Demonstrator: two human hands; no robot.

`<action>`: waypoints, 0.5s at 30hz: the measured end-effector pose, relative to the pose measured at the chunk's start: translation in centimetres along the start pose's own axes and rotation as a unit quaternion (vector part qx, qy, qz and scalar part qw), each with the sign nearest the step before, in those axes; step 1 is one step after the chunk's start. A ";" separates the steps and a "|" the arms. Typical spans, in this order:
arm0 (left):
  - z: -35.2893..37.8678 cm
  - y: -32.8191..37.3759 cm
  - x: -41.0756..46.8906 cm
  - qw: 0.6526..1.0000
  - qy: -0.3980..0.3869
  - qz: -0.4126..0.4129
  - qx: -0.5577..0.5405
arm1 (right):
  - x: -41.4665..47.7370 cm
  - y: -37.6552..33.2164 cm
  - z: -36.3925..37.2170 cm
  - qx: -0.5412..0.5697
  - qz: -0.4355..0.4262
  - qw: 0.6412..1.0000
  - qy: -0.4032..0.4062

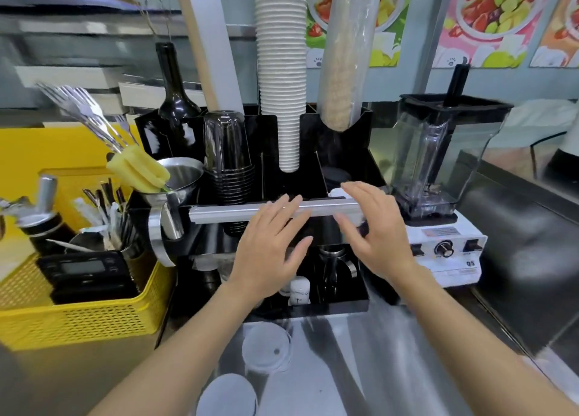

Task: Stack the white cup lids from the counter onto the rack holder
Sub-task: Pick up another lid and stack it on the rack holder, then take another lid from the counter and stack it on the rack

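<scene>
Two lids [266, 348] lie on the tabletop [391, 368] below the spread, empty left hand [269, 252]; right hand [372, 234], fingers loose, touches a lid in the black rack [313, 139]. Blender [445, 249] labels unreadable.

1. A white lid [226, 395] at 6 o'clock was cut off by the bottom edge.
2. The left hand [270, 252] hid part of the rack [336, 139].
3. The right hand [372, 227] covered most of a white thing [336, 192]; what it was could not be told.
4. The cup stack [281, 70] at 12 o'clock ran off the top edge.
</scene>
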State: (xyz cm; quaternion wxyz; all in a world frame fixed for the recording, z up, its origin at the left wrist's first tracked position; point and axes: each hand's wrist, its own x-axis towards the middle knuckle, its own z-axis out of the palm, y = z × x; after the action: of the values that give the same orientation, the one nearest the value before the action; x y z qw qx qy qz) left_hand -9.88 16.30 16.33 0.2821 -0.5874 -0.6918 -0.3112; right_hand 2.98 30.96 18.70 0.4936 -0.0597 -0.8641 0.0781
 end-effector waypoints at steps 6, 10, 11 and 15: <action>1.3 -1.7 -9.3 0.984 -0.133 -0.123 0.002 | -8.3 -3.8 5.4 0.055 0.064 0.978 -0.190; 2.3 -3.4 -13.6 0.955 -0.243 -0.170 -0.001 | -12.3 -4.4 8.8 0.053 0.117 0.924 -0.361; 2.7 -3.7 -14.6 0.944 -0.275 -0.181 -0.008 | -13.0 -4.5 9.5 0.045 0.131 0.905 -0.403; 4.0 -4.4 -17.1 0.874 -0.425 -0.235 -0.029 | -14.6 -5.2 11.9 0.029 0.157 0.840 -0.518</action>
State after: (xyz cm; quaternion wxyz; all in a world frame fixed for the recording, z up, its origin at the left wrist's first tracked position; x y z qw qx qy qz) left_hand -11.76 7.96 0.42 -0.1382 -0.4911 -0.8532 -0.1087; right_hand -0.01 22.36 1.48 -0.0432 -0.1311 -0.9702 0.1989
